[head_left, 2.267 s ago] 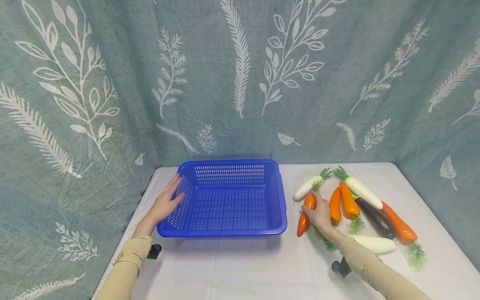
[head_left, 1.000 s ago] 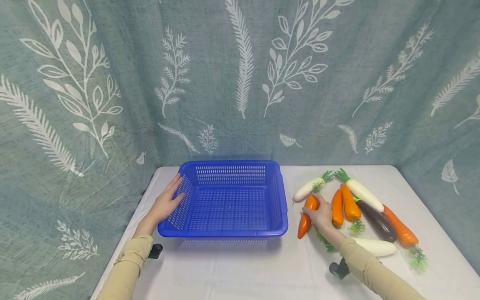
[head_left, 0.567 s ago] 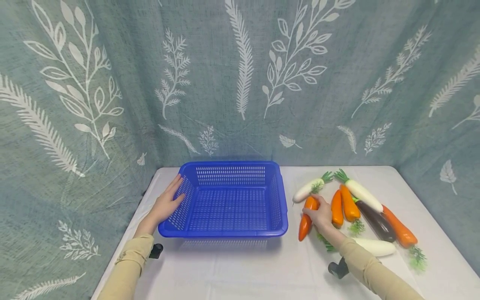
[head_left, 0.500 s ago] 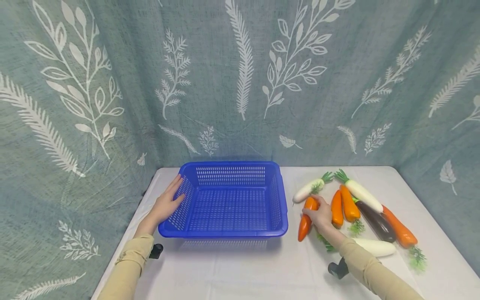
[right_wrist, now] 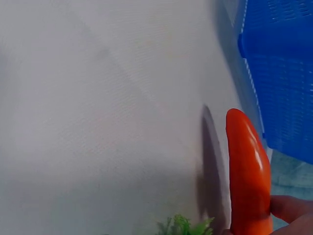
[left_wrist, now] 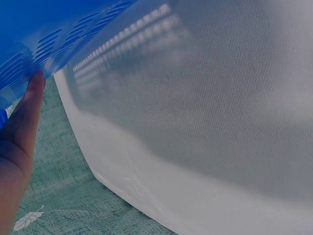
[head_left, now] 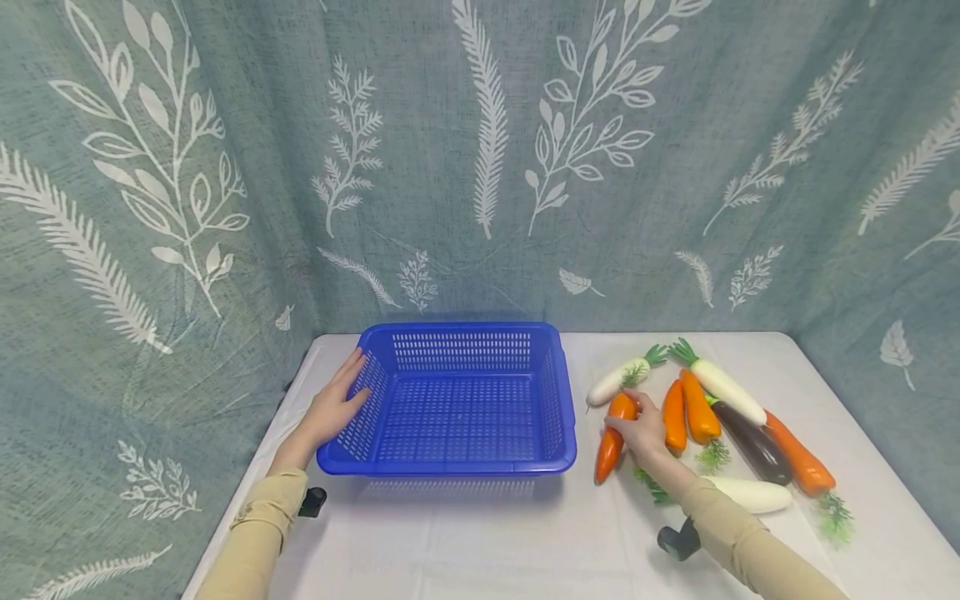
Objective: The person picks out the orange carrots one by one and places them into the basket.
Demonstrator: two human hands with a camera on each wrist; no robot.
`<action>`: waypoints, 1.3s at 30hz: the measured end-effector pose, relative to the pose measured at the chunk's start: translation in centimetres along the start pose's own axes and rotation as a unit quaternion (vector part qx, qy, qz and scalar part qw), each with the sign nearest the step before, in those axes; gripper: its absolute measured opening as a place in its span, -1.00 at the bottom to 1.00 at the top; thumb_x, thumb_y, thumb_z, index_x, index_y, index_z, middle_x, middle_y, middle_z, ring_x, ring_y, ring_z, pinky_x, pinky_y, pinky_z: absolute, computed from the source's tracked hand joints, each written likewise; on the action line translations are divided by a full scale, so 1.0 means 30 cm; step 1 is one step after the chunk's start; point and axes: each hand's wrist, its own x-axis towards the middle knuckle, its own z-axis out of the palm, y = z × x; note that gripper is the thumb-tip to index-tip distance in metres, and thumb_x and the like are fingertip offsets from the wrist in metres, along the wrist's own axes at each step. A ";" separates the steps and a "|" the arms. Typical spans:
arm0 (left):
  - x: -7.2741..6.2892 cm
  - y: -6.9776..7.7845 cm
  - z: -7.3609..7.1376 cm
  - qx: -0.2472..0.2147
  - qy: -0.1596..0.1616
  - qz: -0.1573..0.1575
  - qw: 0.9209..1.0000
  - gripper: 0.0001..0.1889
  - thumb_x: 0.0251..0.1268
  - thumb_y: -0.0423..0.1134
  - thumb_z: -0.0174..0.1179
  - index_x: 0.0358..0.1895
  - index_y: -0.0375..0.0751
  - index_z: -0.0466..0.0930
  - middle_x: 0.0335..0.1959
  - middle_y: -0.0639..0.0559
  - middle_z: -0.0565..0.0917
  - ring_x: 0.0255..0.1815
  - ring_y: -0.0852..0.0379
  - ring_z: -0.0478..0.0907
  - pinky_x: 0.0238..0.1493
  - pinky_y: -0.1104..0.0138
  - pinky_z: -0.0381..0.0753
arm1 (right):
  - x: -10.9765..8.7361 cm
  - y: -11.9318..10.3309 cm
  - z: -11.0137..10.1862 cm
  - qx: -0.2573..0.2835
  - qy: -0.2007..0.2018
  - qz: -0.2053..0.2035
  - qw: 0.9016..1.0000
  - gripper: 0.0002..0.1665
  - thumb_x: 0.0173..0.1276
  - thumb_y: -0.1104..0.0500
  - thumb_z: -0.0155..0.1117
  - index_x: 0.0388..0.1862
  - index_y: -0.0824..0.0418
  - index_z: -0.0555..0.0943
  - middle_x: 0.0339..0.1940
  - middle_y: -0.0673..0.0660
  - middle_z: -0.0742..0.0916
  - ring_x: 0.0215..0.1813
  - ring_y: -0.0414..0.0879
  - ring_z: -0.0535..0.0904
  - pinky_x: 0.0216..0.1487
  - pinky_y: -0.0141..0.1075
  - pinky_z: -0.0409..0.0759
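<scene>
In the head view my right hand (head_left: 641, 427) holds an orange carrot (head_left: 611, 450) by its thick upper part, between thumb and fingers. Its narrow tip points toward me. The right wrist view shows the carrot (right_wrist: 247, 171) with its shadow beside it on the cloth and a thumb against its side. My left hand (head_left: 330, 408) rests on the left rim of a blue slatted plastic basket (head_left: 446, 467), fingers extended and thumb reaching over the rim. From the left wrist, a straight finger (left_wrist: 30, 110) touches the basket's wall (left_wrist: 73, 29). Nothing lies inside the basket.
Right of my right hand lie two orange carrots (head_left: 699, 408), a dark eggplant (head_left: 753, 442), a redder carrot (head_left: 802, 458) and white radishes (head_left: 727, 392). A short radish (head_left: 615, 383) lies behind the held carrot. A patterned curtain (head_left: 480, 208) hangs behind the white-covered table (head_left: 480, 542).
The head view shifts slightly. My right hand and the carrot have come very slightly toward me, while the left hand stays on the basket rim.
</scene>
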 end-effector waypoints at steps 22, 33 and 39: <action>-0.010 -0.009 0.011 -0.031 0.019 0.024 0.999 -0.36 0.38 -0.22 -0.08 0.46 -0.37 0.02 0.54 -0.18 -0.03 0.49 -0.34 -0.05 0.40 -0.23 -0.01 | -0.028 -0.065 -0.081 0.054 0.000 -0.015 0.998 -0.20 0.28 0.28 0.19 0.47 0.22 0.13 0.39 0.46 0.22 0.30 0.26 0.25 0.27 0.03 0.38; -0.001 0.014 -0.006 -0.007 -0.009 -0.013 1.000 -0.39 0.41 -0.31 -0.06 0.46 -0.42 -0.01 0.52 -0.29 -0.04 0.49 -0.35 -0.07 0.43 -0.18 0.00 | -0.029 -0.099 -0.115 0.074 0.001 -0.016 0.997 -0.20 0.28 0.27 0.17 0.47 0.24 0.13 0.41 0.47 0.21 0.34 0.26 0.24 0.33 -0.01 0.34; 0.000 0.007 -0.002 -0.004 -0.008 -0.011 1.000 -0.38 0.41 -0.31 -0.06 0.45 -0.43 0.00 0.52 -0.29 -0.04 0.48 -0.37 -0.05 0.41 -0.22 0.02 | -0.034 -0.129 -0.128 0.081 -0.004 -0.011 0.997 -0.18 0.31 0.24 0.16 0.50 0.19 0.09 0.43 0.45 0.19 0.30 0.21 0.28 0.21 -0.14 0.44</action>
